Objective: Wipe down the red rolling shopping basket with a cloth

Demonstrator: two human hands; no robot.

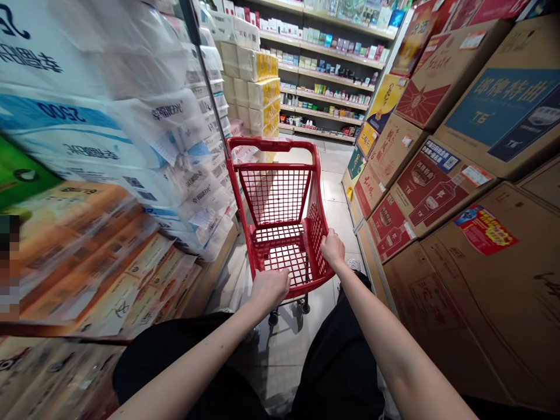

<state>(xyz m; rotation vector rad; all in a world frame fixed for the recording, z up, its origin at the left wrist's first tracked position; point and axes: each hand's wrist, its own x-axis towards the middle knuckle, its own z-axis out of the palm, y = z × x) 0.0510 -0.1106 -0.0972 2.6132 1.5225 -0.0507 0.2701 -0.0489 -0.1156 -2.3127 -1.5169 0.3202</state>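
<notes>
A small red plastic shopping cart point(280, 245) with mesh walls stands upright on its wheels right in front of my legs. Its raised red handle point(273, 146) is on the far side from me. My left hand point(270, 286) is closed over the cart's near rim, left of the middle. Further right, the fingers of my right hand point(333, 248) wrap around the rim at the right side. White floor shows through the mesh bottom. A thin dark pole point(210, 87) rises from the cart's far left corner.
Packs of tissue paper point(175, 128) are stacked along the left. Brown and red cartons point(433, 192) form a wall on the right. A light tiled floor point(335, 169) runs between them to shelves of small boxed goods point(324, 70) at the far end.
</notes>
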